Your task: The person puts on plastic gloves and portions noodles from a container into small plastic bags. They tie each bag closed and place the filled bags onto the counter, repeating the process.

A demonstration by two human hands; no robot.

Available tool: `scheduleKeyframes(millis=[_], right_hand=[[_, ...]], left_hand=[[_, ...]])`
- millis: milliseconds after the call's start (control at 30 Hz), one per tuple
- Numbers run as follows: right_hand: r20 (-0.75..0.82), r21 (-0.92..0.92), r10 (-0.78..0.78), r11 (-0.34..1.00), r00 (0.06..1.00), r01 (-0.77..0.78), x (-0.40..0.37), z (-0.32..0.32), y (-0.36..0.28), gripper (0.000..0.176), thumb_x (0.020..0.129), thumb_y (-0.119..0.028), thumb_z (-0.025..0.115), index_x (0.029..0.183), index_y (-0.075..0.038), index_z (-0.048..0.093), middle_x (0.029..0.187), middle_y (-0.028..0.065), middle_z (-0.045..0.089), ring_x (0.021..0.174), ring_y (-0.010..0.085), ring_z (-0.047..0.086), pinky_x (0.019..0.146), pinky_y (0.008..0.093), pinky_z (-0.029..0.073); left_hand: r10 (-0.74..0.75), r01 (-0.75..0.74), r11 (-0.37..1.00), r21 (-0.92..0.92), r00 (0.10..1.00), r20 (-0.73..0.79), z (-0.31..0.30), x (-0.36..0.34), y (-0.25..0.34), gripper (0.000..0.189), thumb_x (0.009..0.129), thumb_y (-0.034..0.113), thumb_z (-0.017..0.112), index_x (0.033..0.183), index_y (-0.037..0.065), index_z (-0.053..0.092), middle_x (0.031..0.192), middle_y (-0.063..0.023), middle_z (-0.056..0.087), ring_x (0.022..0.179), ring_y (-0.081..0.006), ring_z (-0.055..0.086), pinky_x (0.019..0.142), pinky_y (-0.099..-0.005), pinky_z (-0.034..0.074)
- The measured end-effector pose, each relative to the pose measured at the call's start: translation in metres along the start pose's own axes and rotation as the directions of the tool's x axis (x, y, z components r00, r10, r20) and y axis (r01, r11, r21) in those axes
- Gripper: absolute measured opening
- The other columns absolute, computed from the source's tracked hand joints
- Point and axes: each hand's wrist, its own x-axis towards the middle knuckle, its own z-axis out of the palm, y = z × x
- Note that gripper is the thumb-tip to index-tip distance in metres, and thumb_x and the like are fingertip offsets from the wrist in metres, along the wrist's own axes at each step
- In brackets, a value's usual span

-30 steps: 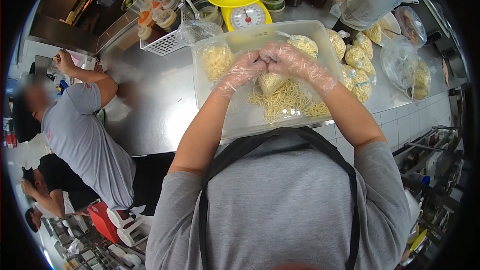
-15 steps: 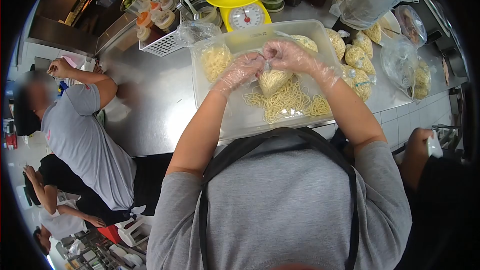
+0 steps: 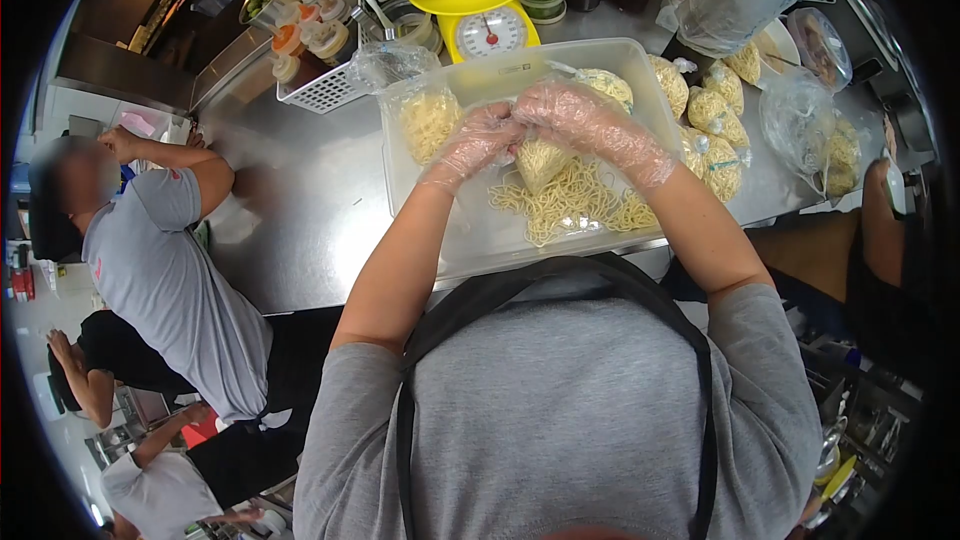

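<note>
A: What's nearest the lens?
B: A grey shirt and dark apron straps fill the bottom of the frame. Two bare forearms run up from there to the centre.
A: And the hands?
B: Both wear thin clear gloves. The left hand (image 3: 478,143) and right hand (image 3: 575,115) meet just above centre, touching, with fingers pinched tight on the neck of a small bag of noodles (image 3: 540,162).
A: Where's that bag?
B: It hangs from the pinch inside the clear plastic tub (image 3: 455,240), over loose noodles (image 3: 570,205) on the tub floor. I can't tell whether it touches them.
A: Farther out?
B: The tub sits on the steel counter (image 3: 300,220). Filled bags (image 3: 712,135) lie to its right, a yellow scale (image 3: 487,20) stands at top centre, and there's a white basket (image 3: 320,88) of bottles at upper left. A co-worker (image 3: 160,270) in a grey shirt is at the counter's left edge.
</note>
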Motion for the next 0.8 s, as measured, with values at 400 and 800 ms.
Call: scheduleKeyframes(millis=[400, 800], right_hand=[[0.001, -0.069, 0.080, 0.994, 0.997, -0.080, -0.003, 0.001, -0.004, 0.011, 0.075, -0.011, 0.057, 0.083, -0.010, 0.063, 0.085, 0.0126, 0.061, 0.084, 0.0319, 0.058, 0.073, 0.0385, 0.047], [0.007, -0.070, -0.030, 0.997, 1.000, 0.030, -0.004, 0.005, 0.004, 0.015, 0.068, -0.012, 0.065, 0.081, -0.010, 0.058, 0.081, 0.0083, 0.057, 0.084, 0.0291, 0.056, 0.073, 0.0377, 0.046]], left_hand=[[0.074, -0.074, 0.997, -0.024, 0.997, 0.001, 0.003, -0.003, 0.004, 0.014, 0.081, 0.018, 0.055, 0.080, 0.004, 0.056, 0.065, -0.0003, 0.050, 0.059, -0.0084, 0.045, 0.055, -0.0239, 0.038], [-0.037, 0.037, 0.998, -0.060, 0.999, 0.002, 0.004, -0.001, -0.001, 0.023, 0.079, 0.025, 0.053, 0.071, 0.003, 0.054, 0.063, -0.0030, 0.052, 0.058, -0.0105, 0.048, 0.058, -0.0243, 0.040]])
